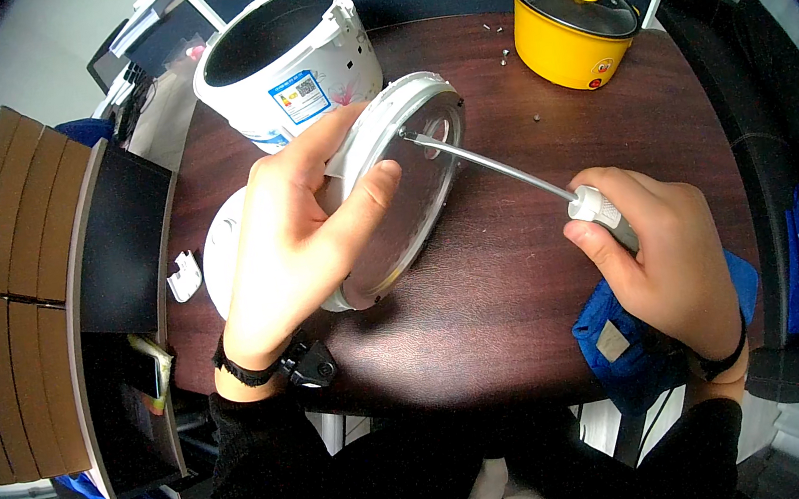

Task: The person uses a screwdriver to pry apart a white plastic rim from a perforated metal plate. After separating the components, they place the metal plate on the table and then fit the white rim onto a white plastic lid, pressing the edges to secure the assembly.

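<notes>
My left hand (288,209) grips a round white lid (414,202) by its rim, thumb over the edge, and holds it tilted up off the table. The lid's metal inner face is turned to the right. In my right hand (667,250) is a screwdriver (510,169) with a pale handle and a long metal shaft. Its tip meets the lid near the upper rim, beside a small dark spot; whether it sits in a screw I cannot tell. Behind my left hand a rounded white part (226,247) shows partly. The white rice cooker body (297,81) stands open behind the lid.
A yellow electric pot (569,40) with a dark lid stands at the far right. Several small screws (504,57) lie left of it. A white plastic piece (185,277) rests at the left table edge. Blue cloth (606,348) hangs at the near right edge. Cardboard boxes (18,300) stand left.
</notes>
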Action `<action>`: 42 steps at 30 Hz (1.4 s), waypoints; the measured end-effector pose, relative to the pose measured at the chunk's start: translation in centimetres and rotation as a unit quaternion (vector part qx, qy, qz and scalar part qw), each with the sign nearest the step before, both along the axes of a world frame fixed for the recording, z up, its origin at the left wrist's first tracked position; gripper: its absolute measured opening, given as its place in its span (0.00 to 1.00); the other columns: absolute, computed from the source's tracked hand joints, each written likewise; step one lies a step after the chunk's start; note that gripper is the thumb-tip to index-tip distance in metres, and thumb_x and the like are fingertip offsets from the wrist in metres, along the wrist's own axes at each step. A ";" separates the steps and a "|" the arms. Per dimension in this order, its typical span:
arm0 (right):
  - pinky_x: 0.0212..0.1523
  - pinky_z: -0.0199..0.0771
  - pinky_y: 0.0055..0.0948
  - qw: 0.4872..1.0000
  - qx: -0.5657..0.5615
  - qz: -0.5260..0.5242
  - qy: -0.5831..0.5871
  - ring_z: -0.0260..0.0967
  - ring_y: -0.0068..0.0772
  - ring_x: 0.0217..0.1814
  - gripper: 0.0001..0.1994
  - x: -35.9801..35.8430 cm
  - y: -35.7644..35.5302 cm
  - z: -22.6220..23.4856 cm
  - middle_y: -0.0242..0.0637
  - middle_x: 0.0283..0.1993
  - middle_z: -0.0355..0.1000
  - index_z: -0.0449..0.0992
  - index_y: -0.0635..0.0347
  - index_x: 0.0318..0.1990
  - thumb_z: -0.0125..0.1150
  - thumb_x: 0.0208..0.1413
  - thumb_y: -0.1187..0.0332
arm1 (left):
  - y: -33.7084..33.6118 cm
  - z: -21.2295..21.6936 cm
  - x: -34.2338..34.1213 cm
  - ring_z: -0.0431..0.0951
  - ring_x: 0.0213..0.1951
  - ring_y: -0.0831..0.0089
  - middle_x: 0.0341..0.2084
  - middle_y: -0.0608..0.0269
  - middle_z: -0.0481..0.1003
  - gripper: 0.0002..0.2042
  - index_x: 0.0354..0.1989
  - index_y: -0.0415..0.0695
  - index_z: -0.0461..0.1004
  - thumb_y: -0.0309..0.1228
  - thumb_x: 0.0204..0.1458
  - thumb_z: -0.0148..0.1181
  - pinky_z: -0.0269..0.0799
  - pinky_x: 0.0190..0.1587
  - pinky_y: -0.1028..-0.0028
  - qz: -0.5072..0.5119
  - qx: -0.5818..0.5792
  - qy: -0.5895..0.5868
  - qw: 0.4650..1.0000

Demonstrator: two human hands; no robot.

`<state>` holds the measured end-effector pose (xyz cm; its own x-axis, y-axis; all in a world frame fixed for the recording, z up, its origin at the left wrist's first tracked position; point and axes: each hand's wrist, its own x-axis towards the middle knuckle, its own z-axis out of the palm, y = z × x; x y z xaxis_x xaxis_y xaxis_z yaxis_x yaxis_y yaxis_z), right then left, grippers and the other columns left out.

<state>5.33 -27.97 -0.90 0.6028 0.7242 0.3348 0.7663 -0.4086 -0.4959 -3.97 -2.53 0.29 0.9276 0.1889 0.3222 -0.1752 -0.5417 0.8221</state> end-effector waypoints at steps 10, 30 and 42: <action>0.30 0.72 0.42 1.000 -0.001 -0.008 0.009 0.74 0.54 0.31 0.13 -0.3 -0.1 0.1 0.49 0.32 0.74 0.74 0.65 0.41 0.65 0.53 0.65 | 0.0 -0.2 0.1 0.77 0.33 0.76 0.31 0.53 0.79 0.18 0.51 0.32 0.71 0.30 0.54 0.60 0.72 0.36 0.76 -0.003 0.004 -0.003 1.000; 0.28 0.73 0.43 0.999 -0.036 -0.028 0.000 0.73 0.53 0.27 0.15 -2.5 0.2 -0.9 0.47 0.30 0.73 0.71 0.63 0.42 0.62 0.55 0.61 | -1.2 -0.2 -0.4 0.78 0.18 0.74 0.22 0.53 0.78 0.18 0.52 0.32 0.68 0.28 0.55 0.57 0.72 0.21 0.77 0.021 0.027 -0.001 0.999; 0.28 0.72 0.43 0.998 -0.050 -0.021 -0.021 0.73 0.53 0.28 0.16 -1.7 -0.3 -0.2 0.48 0.30 0.73 0.71 0.64 0.43 0.63 0.55 0.62 | -0.4 -0.7 -0.1 0.79 0.17 0.70 0.20 0.51 0.77 0.19 0.51 0.31 0.69 0.28 0.52 0.60 0.73 0.21 0.74 -0.008 0.109 -0.036 0.993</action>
<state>3.65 -28.23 -1.08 0.6202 0.7300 0.2872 0.7666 -0.4863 -0.4193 -4.06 -2.95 -0.39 0.9031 0.0934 0.4192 -0.2384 -0.7029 0.6702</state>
